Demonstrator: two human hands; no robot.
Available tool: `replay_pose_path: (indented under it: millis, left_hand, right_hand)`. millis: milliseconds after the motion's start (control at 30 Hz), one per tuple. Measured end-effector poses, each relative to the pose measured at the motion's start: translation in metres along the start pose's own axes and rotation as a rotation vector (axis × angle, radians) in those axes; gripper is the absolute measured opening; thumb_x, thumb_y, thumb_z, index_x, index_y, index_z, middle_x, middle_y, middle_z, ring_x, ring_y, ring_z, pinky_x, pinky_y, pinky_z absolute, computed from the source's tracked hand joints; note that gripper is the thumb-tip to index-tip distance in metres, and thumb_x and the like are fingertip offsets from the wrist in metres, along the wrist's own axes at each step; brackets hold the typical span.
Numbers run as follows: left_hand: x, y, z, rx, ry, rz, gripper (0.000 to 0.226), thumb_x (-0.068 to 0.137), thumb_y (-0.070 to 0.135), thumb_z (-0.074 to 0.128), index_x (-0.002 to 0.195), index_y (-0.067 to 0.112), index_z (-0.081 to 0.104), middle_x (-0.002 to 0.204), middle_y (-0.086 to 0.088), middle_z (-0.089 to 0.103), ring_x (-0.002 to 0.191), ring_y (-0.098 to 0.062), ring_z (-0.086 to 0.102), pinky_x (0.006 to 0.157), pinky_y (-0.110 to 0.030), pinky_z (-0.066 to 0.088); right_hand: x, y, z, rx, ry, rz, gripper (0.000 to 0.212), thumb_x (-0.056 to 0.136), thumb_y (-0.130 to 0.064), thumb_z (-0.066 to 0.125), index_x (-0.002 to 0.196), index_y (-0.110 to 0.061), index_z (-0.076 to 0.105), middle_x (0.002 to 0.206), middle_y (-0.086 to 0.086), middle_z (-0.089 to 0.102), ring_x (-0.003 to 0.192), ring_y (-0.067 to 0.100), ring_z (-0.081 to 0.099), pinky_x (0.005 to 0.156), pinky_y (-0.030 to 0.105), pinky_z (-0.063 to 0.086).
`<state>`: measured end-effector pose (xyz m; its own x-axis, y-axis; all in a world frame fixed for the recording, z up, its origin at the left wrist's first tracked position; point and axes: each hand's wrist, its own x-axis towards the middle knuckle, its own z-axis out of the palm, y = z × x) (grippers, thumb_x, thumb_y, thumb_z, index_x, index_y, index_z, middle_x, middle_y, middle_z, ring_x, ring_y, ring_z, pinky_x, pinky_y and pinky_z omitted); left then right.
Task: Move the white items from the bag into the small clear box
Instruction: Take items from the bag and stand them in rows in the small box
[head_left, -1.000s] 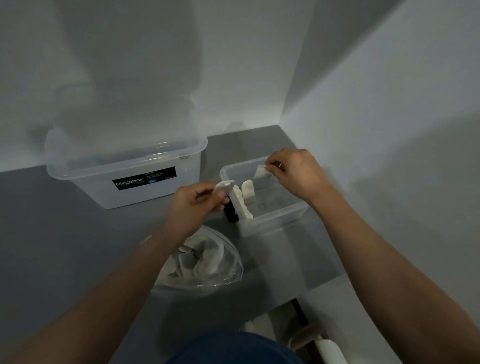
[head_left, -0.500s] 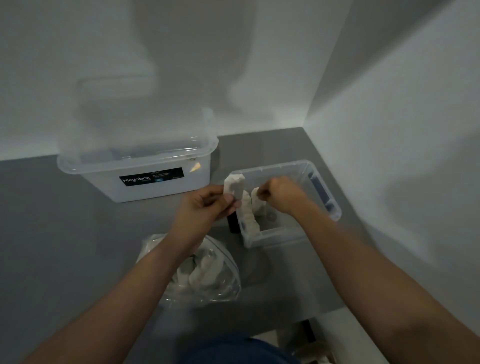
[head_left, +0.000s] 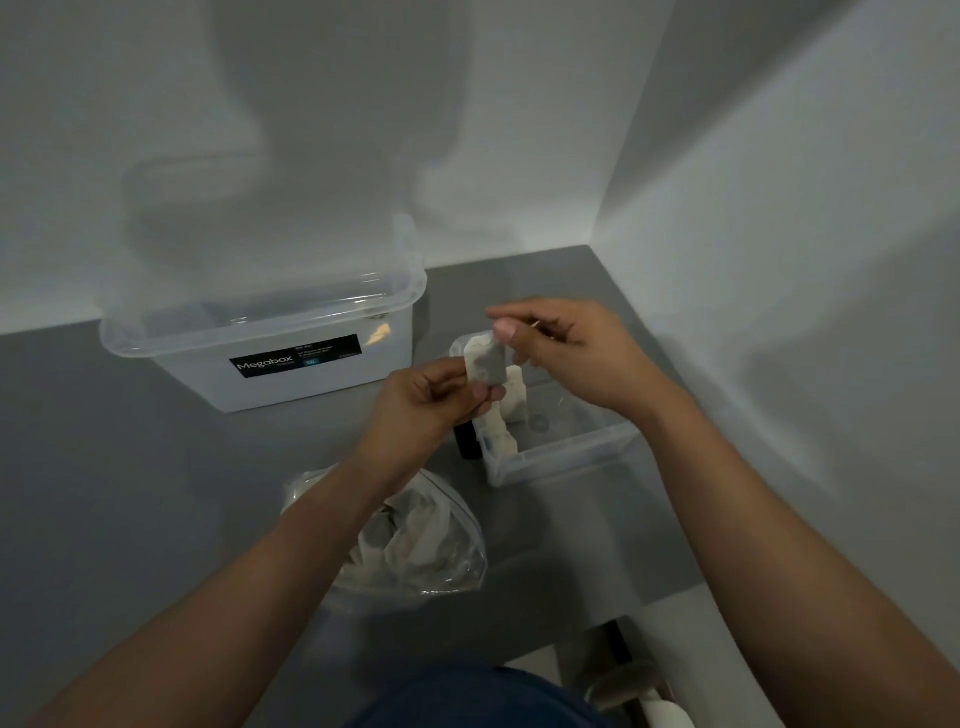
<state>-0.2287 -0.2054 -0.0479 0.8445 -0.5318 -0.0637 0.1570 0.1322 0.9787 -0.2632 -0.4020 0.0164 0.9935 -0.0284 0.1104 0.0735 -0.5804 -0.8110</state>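
A white item is held upright in the air, just above the left rim of the small clear box. Its lower end is gripped by the curled fingers of the left hand, and its upper corner is pinched between the thumb and forefinger of the right hand; the other right fingers are loosely curled. Several white pieces are seen standing inside the small clear box along its left wall. A small black object is set against the outside of that wall; what it is cannot be told. The clear bag lies on the grey surface nearer the person, partly under the left forearm, with more white items bunched inside. A large clear box labelled Megabox is placed at the back left, apart from the small one, close to the white wall
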Motion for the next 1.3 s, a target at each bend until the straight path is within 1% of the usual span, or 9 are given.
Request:
replay_pose_path:
  millis: [167, 267, 367, 467, 533, 633, 800, 1033, 1300]
  left_hand:
    - [0.004, 0.005, 0.006, 0.08, -0.068, 0.025, 0.028, 0.094, -0.002, 0.065, 0.121, 0.002, 0.07, 0.105, -0.014, 0.077, 0.104, -0.026, 0.074, 0.095, -0.036, 0.058]
    - [0.008, 0.006, 0.006, 0.307, -0.055, 0.09, 0.036, 0.092, 0.009, 0.073, 0.127, 0.015, 0.069, 0.111, 0.001, 0.077, 0.105, -0.013, 0.072, 0.096, -0.035, 0.058]
    - [0.013, 0.004, -0.001, 0.722, 0.033, 0.137, 0.063, 0.079, 0.039, 0.084, 0.137, 0.034, 0.059, 0.128, 0.019, 0.06, 0.112, 0.004, 0.059, 0.097, -0.026, 0.053]
    - [0.016, 0.0, -0.01, 0.938, -0.047, 0.042, 0.103, 0.064, 0.062, 0.086, 0.152, 0.031, 0.041, 0.154, 0.009, 0.039, 0.138, -0.011, 0.041, 0.114, -0.034, 0.038]
    - [0.016, -0.005, -0.013, 1.055, -0.127, -0.036, 0.119, 0.061, 0.072, 0.082, 0.158, 0.028, 0.029, 0.166, 0.007, 0.022, 0.15, -0.015, 0.026, 0.118, -0.034, 0.026]
    - [0.016, -0.011, -0.015, 1.133, -0.17, -0.051, 0.12, 0.063, 0.074, 0.08, 0.159, 0.027, 0.025, 0.169, 0.006, 0.014, 0.153, -0.017, 0.021, 0.12, -0.037, 0.025]
    - [0.018, -0.01, -0.015, 1.198, -0.18, -0.056, 0.125, 0.063, 0.077, 0.077, 0.16, 0.023, 0.021, 0.17, 0.006, 0.011, 0.153, -0.017, 0.018, 0.122, -0.037, 0.023]
    - [0.017, -0.009, -0.014, 1.228, -0.178, -0.067, 0.123, 0.065, 0.077, 0.075, 0.161, 0.024, 0.018, 0.17, 0.007, 0.01, 0.153, -0.018, 0.017, 0.124, -0.04, 0.023]
    - [0.017, -0.006, -0.014, 1.248, -0.188, -0.04, 0.119, 0.068, 0.077, 0.072, 0.161, 0.024, 0.02, 0.169, 0.006, 0.012, 0.153, -0.018, 0.018, 0.122, -0.037, 0.022]
  right_hand:
    - [-0.004, -0.006, -0.014, -0.383, -0.023, -0.134, 0.015, 0.095, -0.034, 0.07, 0.105, -0.028, 0.078, 0.096, -0.018, 0.073, 0.086, -0.001, 0.067, 0.081, 0.026, 0.055]
    - [-0.006, -0.002, -0.02, -0.462, 0.017, -0.163, 0.014, 0.096, -0.034, 0.069, 0.104, -0.027, 0.079, 0.095, -0.019, 0.069, 0.083, 0.001, 0.063, 0.079, 0.025, 0.053]
    - [-0.003, 0.01, -0.023, -0.493, 0.165, -0.145, 0.016, 0.097, -0.028, 0.067, 0.105, -0.023, 0.08, 0.096, -0.01, 0.072, 0.079, 0.004, 0.061, 0.078, 0.024, 0.051]
    - [0.001, 0.028, -0.02, -0.582, 0.096, -0.068, 0.018, 0.098, -0.029, 0.065, 0.108, -0.024, 0.079, 0.102, -0.007, 0.076, 0.081, 0.003, 0.06, 0.082, 0.026, 0.052]
    - [0.004, 0.042, -0.015, -0.592, 0.005, 0.015, 0.017, 0.097, -0.03, 0.066, 0.107, -0.025, 0.079, 0.101, -0.008, 0.077, 0.084, 0.004, 0.065, 0.087, 0.027, 0.052]
    - [0.011, 0.062, -0.005, -0.582, -0.14, 0.135, 0.016, 0.096, -0.028, 0.068, 0.107, -0.024, 0.079, 0.104, -0.007, 0.077, 0.09, 0.01, 0.069, 0.088, 0.035, 0.058]
    - [0.028, 0.092, 0.015, -0.602, -0.382, 0.223, 0.018, 0.094, -0.024, 0.069, 0.109, -0.019, 0.079, 0.111, -0.001, 0.076, 0.097, 0.017, 0.067, 0.089, 0.029, 0.05]
    - [0.044, 0.112, 0.033, -0.629, -0.313, 0.271, 0.02, 0.091, -0.027, 0.073, 0.109, -0.021, 0.079, 0.109, -0.001, 0.077, 0.099, 0.02, 0.07, 0.095, 0.035, 0.055]
    - [0.036, 0.112, 0.033, -0.647, -0.221, 0.31, 0.021, 0.092, -0.029, 0.072, 0.11, -0.021, 0.078, 0.106, 0.003, 0.077, 0.096, 0.023, 0.07, 0.086, 0.035, 0.057]
